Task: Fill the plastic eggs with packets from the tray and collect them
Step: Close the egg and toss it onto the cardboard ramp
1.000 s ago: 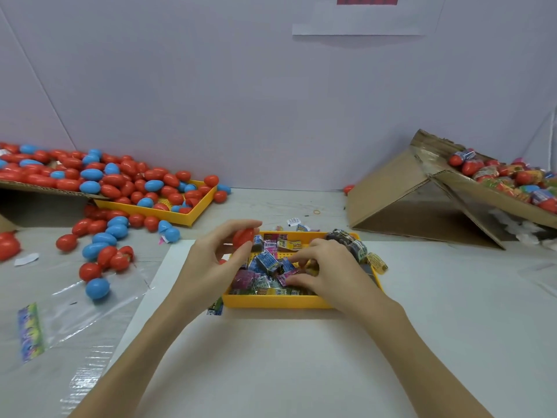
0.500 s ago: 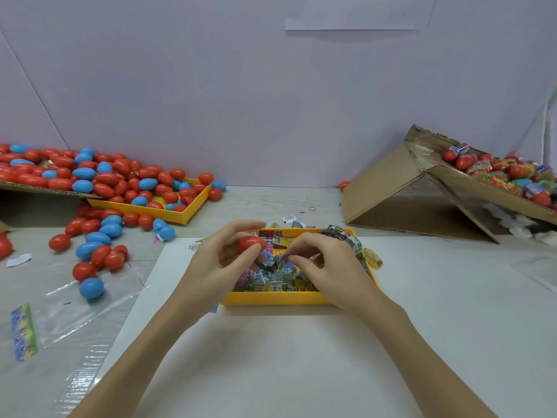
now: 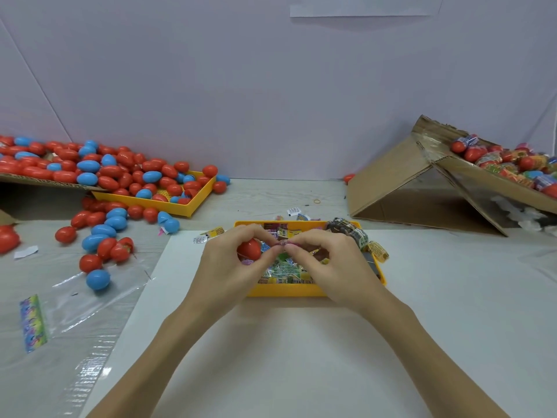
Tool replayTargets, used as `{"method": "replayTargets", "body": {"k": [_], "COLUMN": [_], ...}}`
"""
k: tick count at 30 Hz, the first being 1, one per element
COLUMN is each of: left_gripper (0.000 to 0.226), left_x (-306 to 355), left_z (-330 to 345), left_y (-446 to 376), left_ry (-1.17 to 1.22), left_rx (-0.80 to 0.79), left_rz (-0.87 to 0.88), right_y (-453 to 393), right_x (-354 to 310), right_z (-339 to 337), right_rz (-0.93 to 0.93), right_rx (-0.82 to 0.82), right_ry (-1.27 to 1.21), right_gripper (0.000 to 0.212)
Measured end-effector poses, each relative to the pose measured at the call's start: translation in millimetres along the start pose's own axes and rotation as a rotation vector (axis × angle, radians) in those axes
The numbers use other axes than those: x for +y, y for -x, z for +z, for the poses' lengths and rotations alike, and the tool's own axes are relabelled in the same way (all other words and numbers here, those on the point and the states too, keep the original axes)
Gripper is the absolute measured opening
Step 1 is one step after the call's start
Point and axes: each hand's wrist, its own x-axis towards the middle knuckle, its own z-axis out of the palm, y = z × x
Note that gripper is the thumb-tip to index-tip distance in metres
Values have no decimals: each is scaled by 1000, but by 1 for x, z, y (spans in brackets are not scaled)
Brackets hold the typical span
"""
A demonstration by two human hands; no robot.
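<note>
Filling step: over the yellow tray (image 3: 283, 292) at centre, my left hand (image 3: 229, 263) cups a red egg (image 3: 249, 249) while both grips pinch one small packet (image 3: 283, 243); next, I judge, pressing it into the egg.

Bare tabletop (image 3: 301, 357) is lying open at six o'clock, while loose eggs (image 3: 102, 236) are crowding nine o'clock, the cardboard box (image 3: 422, 188) is blocking two o'clock, and the packet tray (image 3: 286, 291) is sitting at centre.
</note>
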Motion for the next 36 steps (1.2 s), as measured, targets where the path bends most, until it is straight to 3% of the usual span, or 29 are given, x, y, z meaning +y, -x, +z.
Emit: {"method": "replayTargets", "body": {"k": [3,5,8,14,18,21,24,27,31,36], "left_gripper": [13,17,15,10,7,21,18,34,24,28], "left_x": [0,0,-1,-6,-4,-2,1,6,6,6], "left_z": [1,2,2,1,-2,-3,-5,-3,2,2], "left_y": [-1,0,0,1,2,-1,-3,-2,-1,1], "left_ry": [47,34,33,0,-67,165,455,500,493,465], "left_rx": [4,-5,-48,-123,-164,-265,-230,-210,-216,-244], "left_rz": [-49,-61,-81,-91,-8,-202,-355,-328,-310,-311], "right_y": [2,1,-1,2,2,3,3,4,6,6], "right_x": [-4,-9,-14,-13,-9,-6,-6,-8,-9,-10], "right_z": [1,-1,-9,-14,-15,-14,-16,-14,-8,-4], "right_rz": [58,142,215,160,153,206,314,365,363,352], "right_rx": [-12,18,26,-104,-102,-11,107,129,149,190], "right_ry": [-64,-246,-422,-223,-61,-129,-346,-414,-387,-346], "right_gripper": [25,34,29,11,7,4,11,16,16,19]}}
